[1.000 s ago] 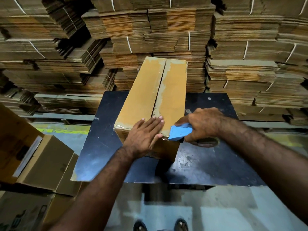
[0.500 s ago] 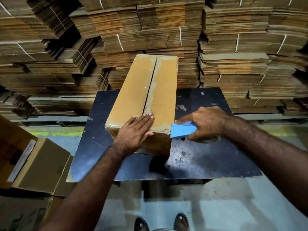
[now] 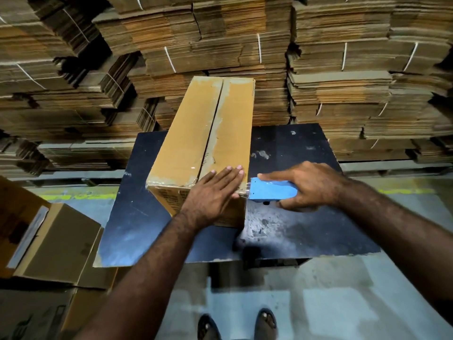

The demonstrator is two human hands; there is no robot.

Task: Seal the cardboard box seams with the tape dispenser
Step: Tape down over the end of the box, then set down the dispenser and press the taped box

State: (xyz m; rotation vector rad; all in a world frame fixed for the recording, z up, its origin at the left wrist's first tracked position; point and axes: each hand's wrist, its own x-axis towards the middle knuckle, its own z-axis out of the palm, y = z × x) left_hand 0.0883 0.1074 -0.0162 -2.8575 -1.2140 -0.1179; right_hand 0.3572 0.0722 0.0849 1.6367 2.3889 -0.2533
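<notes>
While the left hand (image 3: 215,190) lay flat and spread over the near right corner of the cardboard box (image 3: 203,148), the right hand (image 3: 308,185) was closed around the blue tape dispenser (image 3: 272,190), whose front edge stood just beside the box's near right corner. A short band of clear tape (image 3: 244,190) appeared stretched between that edge and the corner. The box lay lengthwise on the dark worktop (image 3: 306,229), its far end reaching past the worktop's back edge toward the stacks of flattened cartons (image 3: 343,69); its centre seam already looked taped.

The likeliest trouble, as I judged it, was at the cut: pulling the dispenser away at a poor angle could stretch the tape instead of severing it, or peel the fresh strip off the near edge. If the left palm eased off, the box could skid on the smooth worktop, wrinkling the tape. The left fingertips (image 3: 235,169) also sat near the dispenser's toothed edge, so a slip could nick them.

The dispenser was to the right of the left hand, apart from it, level with the box's top edge.
</notes>
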